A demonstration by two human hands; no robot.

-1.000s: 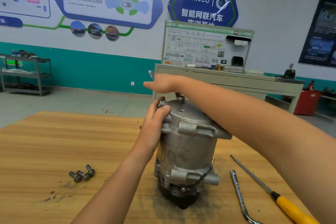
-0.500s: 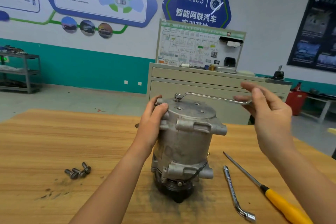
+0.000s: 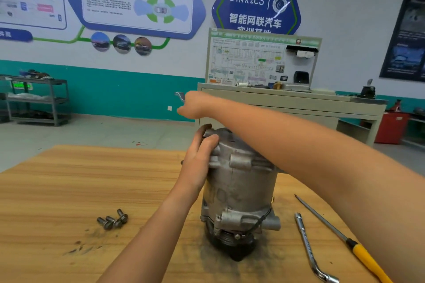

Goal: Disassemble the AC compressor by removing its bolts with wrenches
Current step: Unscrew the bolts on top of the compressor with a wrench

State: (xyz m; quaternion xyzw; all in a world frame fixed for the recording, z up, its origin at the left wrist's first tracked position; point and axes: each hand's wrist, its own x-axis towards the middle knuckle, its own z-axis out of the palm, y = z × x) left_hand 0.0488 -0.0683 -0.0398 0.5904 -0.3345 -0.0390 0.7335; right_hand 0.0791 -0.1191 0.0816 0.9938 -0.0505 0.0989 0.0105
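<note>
Bright, even light — blurred, bowed edges

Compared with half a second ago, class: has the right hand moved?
Yes. The right hand, gripping the wrench, has swung leftward across the top of the compressor, from its right side to beyond its left edge.

The left forearm rises from the 6 o'clock edge toward the middle. The left grip (image 3: pixel 201 156) clasps the upper rim of the compressor (image 3: pixel 241 190), fingers curled over its top. The right arm enters at 3 o'clock and stretches across toward 10 o'clock, above the left. The right grip (image 3: pixel 195 105), blurred, is closed round a wrench (image 3: pixel 180 96), whose metal end sticks out.
</note>
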